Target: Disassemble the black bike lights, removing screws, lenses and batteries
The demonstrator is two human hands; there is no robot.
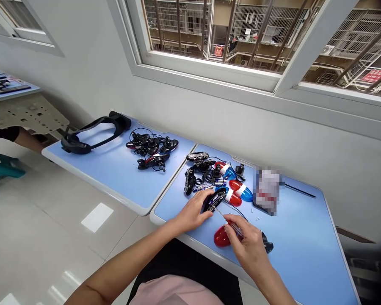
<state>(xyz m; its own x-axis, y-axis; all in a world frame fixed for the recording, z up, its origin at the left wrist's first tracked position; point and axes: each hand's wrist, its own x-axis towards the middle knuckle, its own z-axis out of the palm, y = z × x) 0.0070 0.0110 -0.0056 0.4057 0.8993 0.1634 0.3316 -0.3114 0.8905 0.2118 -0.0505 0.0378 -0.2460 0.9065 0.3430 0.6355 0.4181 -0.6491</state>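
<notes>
While our left hand (195,210) pinches the black housing (220,196) by its left side, we see its long axis slant away rightward over the desk (301,237); lettering on its blue battery (213,200) is too small to read. Right of the housing, our right hand (246,237) pinches a screwdriver (219,211), pointing leftward at it.

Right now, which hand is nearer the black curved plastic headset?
Left. The left hand, on an open black oval plastic housing, is right of the headset and closer to the person; the right hand, holding a thin metal-shafted screwdriver, is farther right.
</notes>
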